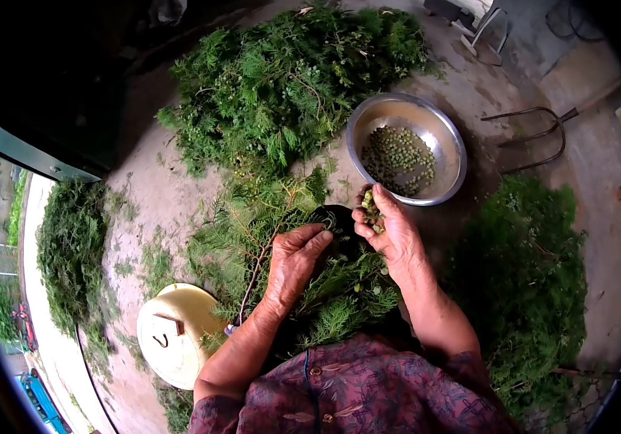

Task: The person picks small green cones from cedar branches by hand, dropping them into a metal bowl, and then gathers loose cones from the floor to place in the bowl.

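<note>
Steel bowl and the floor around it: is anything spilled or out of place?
Nothing stands out. The green seeds lie inside the steel bowl, none visibly beside it. The right hand cups more seeds; the left hand rests on a conifer branch. Only loose sprigs litter the concrete floor.

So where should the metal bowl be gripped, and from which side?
Pinch the rim of the metal bowl at its near edge, from the person's side by the right hand. It sits upright and open, and the green seeds lie low inside, so a thumb over the lip likely clears them.
</note>
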`<action>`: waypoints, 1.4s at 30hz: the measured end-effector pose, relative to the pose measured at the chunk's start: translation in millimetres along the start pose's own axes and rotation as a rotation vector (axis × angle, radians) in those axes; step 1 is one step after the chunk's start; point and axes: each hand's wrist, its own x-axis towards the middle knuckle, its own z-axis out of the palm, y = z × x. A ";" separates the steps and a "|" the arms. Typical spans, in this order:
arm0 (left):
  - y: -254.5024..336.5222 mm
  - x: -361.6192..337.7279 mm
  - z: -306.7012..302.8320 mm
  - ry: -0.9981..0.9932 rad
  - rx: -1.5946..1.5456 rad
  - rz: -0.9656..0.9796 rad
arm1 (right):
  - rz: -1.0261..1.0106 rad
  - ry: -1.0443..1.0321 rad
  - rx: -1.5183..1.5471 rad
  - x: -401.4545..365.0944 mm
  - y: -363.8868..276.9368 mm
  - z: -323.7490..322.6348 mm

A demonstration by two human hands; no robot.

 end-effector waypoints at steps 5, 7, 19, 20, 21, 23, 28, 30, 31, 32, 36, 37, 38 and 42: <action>-5.2 -0.2 -3.0 0.056 0.116 0.155 | -0.055 0.115 0.169 18.5 -14.0 -20.2; -3.6 3.5 -2.7 0.081 0.391 0.455 | -0.082 0.102 0.116 12.4 -16.2 -16.1; 29.3 9.0 17.6 0.112 0.919 0.895 | -0.119 -0.014 -0.073 -4.4 16.2 28.1; 27.4 10.2 17.6 0.105 0.895 0.851 | -0.101 -0.005 -0.073 -5.6 15.1 28.7; 25.6 11.6 17.0 0.099 0.871 0.806 | -0.083 0.004 -0.072 -8.1 13.1 30.5; 26.5 11.0 14.7 0.052 0.632 0.602 | -0.035 0.054 -0.087 -13.5 9.4 36.5; 41.9 10.3 -5.1 0.131 0.093 0.235 | -0.022 0.085 -0.012 -13.0 0.4 30.5; 34.2 17.0 -23.4 0.306 0.137 0.403 | -0.110 0.150 0.095 6.1 1.2 2.4; 37.0 16.2 -28.0 0.378 0.176 0.450 | -0.122 0.216 0.150 8.7 -6.9 -1.1; 39.4 14.4 -33.0 0.451 0.216 0.497 | -0.133 0.283 0.206 12.7 -16.0 -4.1; 30.2 -5.1 -59.1 0.372 0.582 0.467 | -0.256 0.398 0.394 48.1 -37.4 -47.3; 28.6 -11.0 -59.5 0.316 0.591 0.463 | -0.302 0.375 0.355 57.1 -41.4 -61.1; 28.1 -18.4 -59.2 0.243 0.595 0.408 | -0.315 0.386 0.365 66.8 -47.9 -71.9; 14.2 -37.5 -56.3 0.224 0.678 0.441 | -0.368 0.432 0.310 82.8 -75.7 -87.9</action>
